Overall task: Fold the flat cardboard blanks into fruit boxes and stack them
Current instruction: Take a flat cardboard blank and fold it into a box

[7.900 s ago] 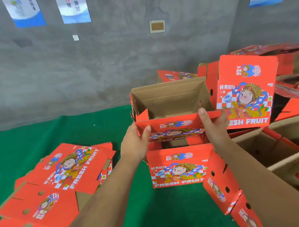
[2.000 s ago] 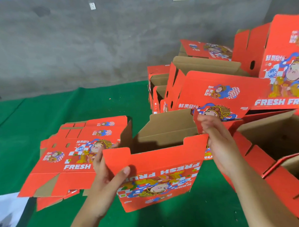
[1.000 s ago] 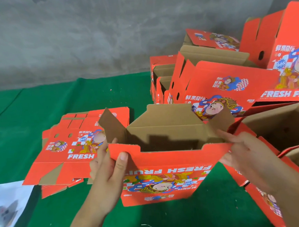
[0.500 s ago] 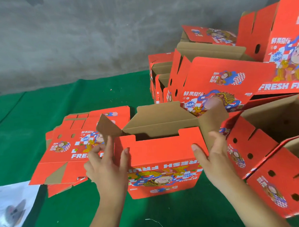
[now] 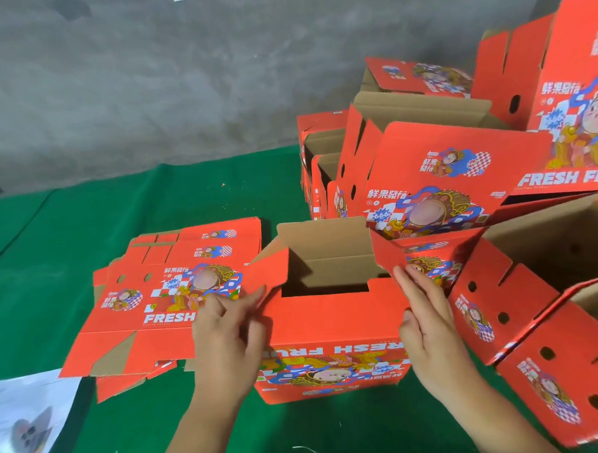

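A half-folded red fruit box (image 5: 333,331) stands upside down on the green mat in front of me, its open end up and brown inside showing. My left hand (image 5: 227,335) presses on the box's left end, its fingers at the base of the left side flap (image 5: 269,275). My right hand (image 5: 428,320) holds the right end, with fingertips on the right side flap (image 5: 388,253). Both flaps lean inward over the opening. A pile of flat blanks (image 5: 163,300) lies to the left. Folded boxes (image 5: 459,164) are heaped at the right.
Green mat (image 5: 85,235) covers the floor up to a grey concrete wall (image 5: 181,77). Two folded boxes (image 5: 521,322) lie on their sides at the near right. A white plastic sheet (image 5: 22,423) sits at the bottom left corner.
The two side flaps have turned from standing outward to leaning in over the opening. Both hands moved up along the box's ends onto the flaps.
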`<state>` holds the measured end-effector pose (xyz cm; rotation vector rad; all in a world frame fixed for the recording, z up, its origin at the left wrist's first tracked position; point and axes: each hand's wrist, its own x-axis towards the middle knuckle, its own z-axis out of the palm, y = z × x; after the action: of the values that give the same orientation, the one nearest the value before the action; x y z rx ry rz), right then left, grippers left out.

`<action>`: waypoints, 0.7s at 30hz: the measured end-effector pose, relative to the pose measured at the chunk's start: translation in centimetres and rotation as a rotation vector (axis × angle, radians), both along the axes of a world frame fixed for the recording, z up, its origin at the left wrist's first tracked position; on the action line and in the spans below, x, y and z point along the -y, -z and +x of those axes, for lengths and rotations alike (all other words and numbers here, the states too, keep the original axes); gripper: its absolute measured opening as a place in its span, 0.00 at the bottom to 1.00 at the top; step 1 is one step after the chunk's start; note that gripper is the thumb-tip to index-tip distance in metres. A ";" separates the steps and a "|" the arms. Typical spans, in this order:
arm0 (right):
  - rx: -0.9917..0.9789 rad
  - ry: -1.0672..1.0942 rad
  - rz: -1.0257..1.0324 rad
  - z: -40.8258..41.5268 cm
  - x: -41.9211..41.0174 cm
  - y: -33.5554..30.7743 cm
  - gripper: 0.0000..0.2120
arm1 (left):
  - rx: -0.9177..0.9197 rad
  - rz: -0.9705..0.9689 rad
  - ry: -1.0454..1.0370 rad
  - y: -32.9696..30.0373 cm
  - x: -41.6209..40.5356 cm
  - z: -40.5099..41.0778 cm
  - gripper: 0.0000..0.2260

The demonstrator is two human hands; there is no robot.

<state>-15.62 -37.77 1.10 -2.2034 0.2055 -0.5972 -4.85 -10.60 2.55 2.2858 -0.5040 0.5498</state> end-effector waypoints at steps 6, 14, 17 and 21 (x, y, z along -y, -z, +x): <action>0.009 -0.026 -0.015 -0.3 0.0 -0.4 0.30 | -0.099 0.305 0.001 -2.3 1.1 2.9 0.13; -0.020 0.016 0.008 0.9 0.2 0.9 0.25 | -0.263 0.414 -0.186 -1.9 3.6 6.5 0.21; -0.043 0.040 -0.053 1.9 0.8 0.2 0.19 | -0.214 0.305 -0.163 -1.7 3.5 6.3 0.32; -0.015 0.089 0.027 5.0 2.1 -2.6 0.25 | -0.227 0.157 0.083 -1.5 2.5 6.5 0.21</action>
<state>-10.57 -39.91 3.67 -2.1819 0.3189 -0.6235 1.63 -13.07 4.03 2.4255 -0.5426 0.2118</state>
